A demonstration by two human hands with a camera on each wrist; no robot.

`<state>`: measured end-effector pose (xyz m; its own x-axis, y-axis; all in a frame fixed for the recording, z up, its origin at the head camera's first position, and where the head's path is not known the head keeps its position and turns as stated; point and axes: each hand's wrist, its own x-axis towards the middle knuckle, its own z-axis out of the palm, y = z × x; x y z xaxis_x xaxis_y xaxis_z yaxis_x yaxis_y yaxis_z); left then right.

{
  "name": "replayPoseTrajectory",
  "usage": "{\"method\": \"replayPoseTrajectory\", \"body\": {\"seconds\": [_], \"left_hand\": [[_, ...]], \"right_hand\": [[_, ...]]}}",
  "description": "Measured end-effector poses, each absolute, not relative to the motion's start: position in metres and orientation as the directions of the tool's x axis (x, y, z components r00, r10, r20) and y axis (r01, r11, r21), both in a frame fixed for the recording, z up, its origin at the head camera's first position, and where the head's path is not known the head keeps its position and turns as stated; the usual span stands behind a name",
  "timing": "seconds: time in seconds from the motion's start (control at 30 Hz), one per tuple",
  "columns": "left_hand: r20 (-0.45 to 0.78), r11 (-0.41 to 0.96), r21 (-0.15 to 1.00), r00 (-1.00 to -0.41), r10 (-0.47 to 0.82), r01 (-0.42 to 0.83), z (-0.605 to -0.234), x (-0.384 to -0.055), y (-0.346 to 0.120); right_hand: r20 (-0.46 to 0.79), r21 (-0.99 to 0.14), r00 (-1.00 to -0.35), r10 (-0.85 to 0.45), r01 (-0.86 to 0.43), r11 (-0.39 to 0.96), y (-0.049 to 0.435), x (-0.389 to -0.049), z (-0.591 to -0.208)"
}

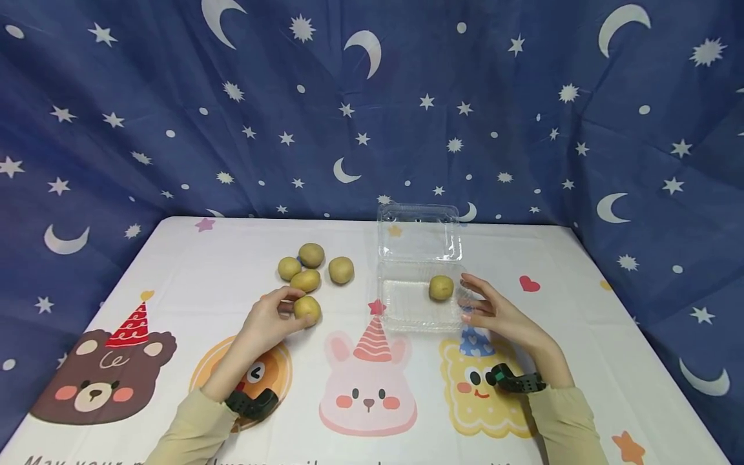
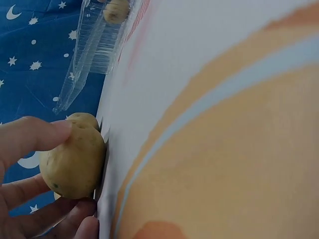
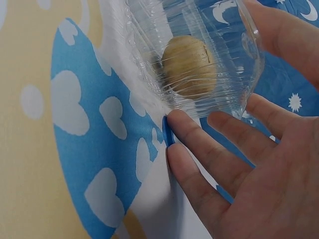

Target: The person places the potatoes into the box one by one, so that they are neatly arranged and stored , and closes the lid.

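Observation:
My left hand [image 1: 270,320] holds a potato [image 1: 307,310] on the tablecloth, thumb on one side and fingers curled round the other. In the left wrist view the thumb presses that potato [image 2: 75,162] near its top, and the fingertips are partly hidden behind it. My right hand [image 1: 500,310] is beside a clear plastic clamshell box [image 1: 407,316], its fingers fairly straight along the right wall. The box stands with its lid [image 1: 418,232] raised at the back. One potato [image 1: 441,288] lies inside, towards the right; it shows through the ribbed wall in the right wrist view.
Several more potatoes, among them a round one [image 1: 341,270] and a darker one [image 1: 311,255], lie just beyond the left hand. A white tablecloth [image 1: 494,252] with cartoon prints covers the table. Blue star-and-moon fabric [image 1: 407,129] hangs behind and at both sides.

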<state>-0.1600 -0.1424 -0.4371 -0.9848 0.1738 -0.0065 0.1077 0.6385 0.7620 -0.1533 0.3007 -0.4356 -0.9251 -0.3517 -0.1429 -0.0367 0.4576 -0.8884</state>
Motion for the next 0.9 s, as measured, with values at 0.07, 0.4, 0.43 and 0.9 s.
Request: {"method": "replayPoseTrajectory", "body": {"seconds": [0.07, 0.4, 0.43, 0.9], "left_hand": [[0.004, 0.653, 0.747, -0.983, 0.184, 0.125, -0.4372, -0.1594, -0.1417], [0.013, 0.697, 0.703, -0.983, 0.182, 0.138, -0.4382, -0.1555, -0.1376], [0.016, 0.698, 0.702, -0.983, 0.184, 0.142, -0.4385, -0.1554, -0.1376], [0.067, 0.684, 0.707, -0.98, 0.188, 0.179, -0.4421, -0.1573, -0.1385]], "right_hand": [[-0.14, -0.889, -0.925, -0.353, -0.04, 0.457, 0.3006, -0.1541, -0.4348], [-0.135, -0.886, -0.925, -0.354, -0.047, 0.462, 0.3007, -0.1539, -0.4348], [-0.135, -0.886, -0.926, -0.353, -0.047, 0.461, 0.3007, -0.1538, -0.4349], [-0.142, -0.887, -0.928, -0.345, -0.036, 0.46, 0.2997, -0.1537, -0.4363]]}}
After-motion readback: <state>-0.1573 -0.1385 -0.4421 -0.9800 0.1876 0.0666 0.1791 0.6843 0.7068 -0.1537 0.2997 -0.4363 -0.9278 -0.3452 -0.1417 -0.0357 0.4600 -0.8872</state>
